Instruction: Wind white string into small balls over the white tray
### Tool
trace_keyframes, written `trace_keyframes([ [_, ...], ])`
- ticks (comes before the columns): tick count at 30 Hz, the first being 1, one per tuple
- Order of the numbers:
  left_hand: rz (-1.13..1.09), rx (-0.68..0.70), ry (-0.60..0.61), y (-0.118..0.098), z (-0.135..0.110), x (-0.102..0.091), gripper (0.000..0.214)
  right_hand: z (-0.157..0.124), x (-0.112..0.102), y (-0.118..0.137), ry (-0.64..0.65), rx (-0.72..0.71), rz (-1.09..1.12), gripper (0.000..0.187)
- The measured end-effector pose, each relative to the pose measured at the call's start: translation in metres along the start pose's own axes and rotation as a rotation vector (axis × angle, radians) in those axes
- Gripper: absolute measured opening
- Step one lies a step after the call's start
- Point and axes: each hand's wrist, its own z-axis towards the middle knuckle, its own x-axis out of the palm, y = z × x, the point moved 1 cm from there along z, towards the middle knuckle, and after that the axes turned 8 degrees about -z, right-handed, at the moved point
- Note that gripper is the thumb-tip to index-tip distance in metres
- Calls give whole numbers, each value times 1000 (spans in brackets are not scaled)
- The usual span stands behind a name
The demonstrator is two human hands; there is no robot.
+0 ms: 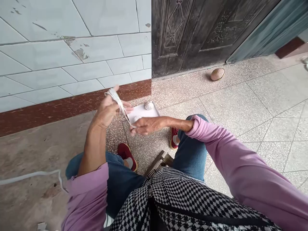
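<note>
Left grip [107, 110] clamped on white twine [117, 101], right grip [146, 125] pinching it, two twine balls [149, 105] on white tray [144, 112]

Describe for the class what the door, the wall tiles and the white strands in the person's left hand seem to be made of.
The door looks like dark embossed metal, perhaps steel, with pressed panels and a worn patina. The wall tiles look like glazed ceramic: smooth pale faces, chipped patches. The white strands look like soft yarn or cord, limp and fibrous; the fibre is unclear.
</note>
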Motion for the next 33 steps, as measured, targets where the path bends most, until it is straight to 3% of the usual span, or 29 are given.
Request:
trace_keyframes([
  [4, 105, -206, 195, 16, -5, 19, 103, -9, -56, -6, -401, -57, 107, 31],
  [8, 67, -294, 491, 20, -18, 32, 93, -16, -93, -8, -563, 81, 92, 42],
  [10, -5, -265, 578, 19, -23, 31, 95, -13, -95, -11, -579, 129, 34, 47],
  [13, -167, -118, 557, 18, -17, 19, 107, 2, -83, -22, -565, 136, -27, 45],
  [18, -338, 146, 311, 12, 8, -18, 128, 20, -36, -21, -351, 118, -78, 36],
  [21, -344, 188, 174, 9, 14, -29, 125, 13, -10, -5, -201, 64, -102, 28],
  [23, -257, 144, 111, 10, 14, -27, 119, 7, -3, 5, -68, 15, -99, 27],
  [25, -94, 28, 87, 14, 13, -19, 107, 1, -9, 10, -2, 1, -83, 31],
  [26, -10, -47, 101, 17, 12, -13, 99, -1, -18, 11, -29, 7, -81, 32],
  [30, 139, -299, 325, 28, 4, 10, 57, -9, -70, 4, -377, 91, -145, 38],
  [33, 99, -338, 526, 30, -5, 21, 59, -14, -96, -5, -465, 145, -129, 47],
])
